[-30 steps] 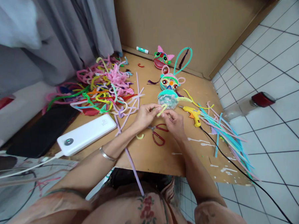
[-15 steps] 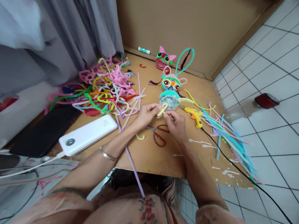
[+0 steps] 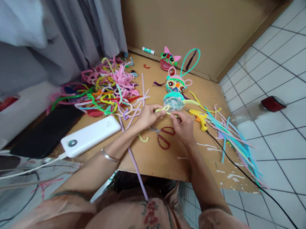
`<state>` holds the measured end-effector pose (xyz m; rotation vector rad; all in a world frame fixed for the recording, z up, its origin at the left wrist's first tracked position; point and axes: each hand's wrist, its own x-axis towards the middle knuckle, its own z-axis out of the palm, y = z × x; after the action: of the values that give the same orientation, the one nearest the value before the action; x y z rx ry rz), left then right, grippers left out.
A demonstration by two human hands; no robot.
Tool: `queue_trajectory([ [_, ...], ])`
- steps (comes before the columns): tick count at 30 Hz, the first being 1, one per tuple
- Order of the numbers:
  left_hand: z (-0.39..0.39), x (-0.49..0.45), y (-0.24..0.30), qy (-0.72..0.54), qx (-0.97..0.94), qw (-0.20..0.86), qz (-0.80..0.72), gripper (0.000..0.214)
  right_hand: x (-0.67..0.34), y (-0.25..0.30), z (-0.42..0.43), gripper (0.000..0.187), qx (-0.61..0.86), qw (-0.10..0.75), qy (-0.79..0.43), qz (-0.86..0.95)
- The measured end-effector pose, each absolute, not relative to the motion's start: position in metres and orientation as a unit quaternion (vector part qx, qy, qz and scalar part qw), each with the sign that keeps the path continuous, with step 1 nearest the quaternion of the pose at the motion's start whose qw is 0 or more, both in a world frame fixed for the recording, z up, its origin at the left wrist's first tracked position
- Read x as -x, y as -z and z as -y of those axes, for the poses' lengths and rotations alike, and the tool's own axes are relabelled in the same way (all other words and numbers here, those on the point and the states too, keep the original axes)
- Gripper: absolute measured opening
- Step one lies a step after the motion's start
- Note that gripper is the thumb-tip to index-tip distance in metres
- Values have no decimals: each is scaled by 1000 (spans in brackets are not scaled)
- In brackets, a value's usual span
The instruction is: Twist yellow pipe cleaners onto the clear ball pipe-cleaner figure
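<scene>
Between both hands is a pale yellow pipe cleaner (image 3: 166, 108), bent into a small loop. My left hand (image 3: 151, 115) pinches it on the left, and my right hand (image 3: 182, 124) pinches its other end. Just beyond my fingers lies a clear rounded piece with a teal pipe-cleaner rim (image 3: 173, 95). Under and between my wrists rest red-handled scissors (image 3: 165, 137), their blades partly hidden by my left hand. A short hooked yellow piece (image 3: 144, 139) lies left of the scissors. To the right of my right hand is a yellow glue gun (image 3: 198, 118).
A tangled heap of pipe cleaners (image 3: 110, 86) covers the left back. A white power bank (image 3: 91, 135) and a black phone-like slab (image 3: 45, 133) lie at left. Straight pipe cleaners (image 3: 231, 141) spread at right by the glue gun's cord. Two decorated animal heads (image 3: 175, 83) stand behind.
My right hand has shifted slightly right and my left hand slightly left. The yellow pipe cleaner's loop has turned and now lies flatter between them.
</scene>
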<state>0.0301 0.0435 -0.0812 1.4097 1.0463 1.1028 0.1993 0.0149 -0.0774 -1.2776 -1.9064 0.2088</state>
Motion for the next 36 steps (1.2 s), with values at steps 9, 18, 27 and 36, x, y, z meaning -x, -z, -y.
queue_trajectory([
  [9,-42,-27,81,-415,-676,358,-493,24,-203,74,-16,24,485,349,50,801],
  [18,-37,-31,85,-340,-772,384,-375,18,-204,70,-17,21,468,376,-128,789],
  [27,-31,-36,79,-400,-613,598,-327,35,-214,73,-26,28,493,476,-414,599],
  [36,-34,-45,84,-508,-512,593,-357,43,-193,73,-19,20,506,533,-323,597],
])
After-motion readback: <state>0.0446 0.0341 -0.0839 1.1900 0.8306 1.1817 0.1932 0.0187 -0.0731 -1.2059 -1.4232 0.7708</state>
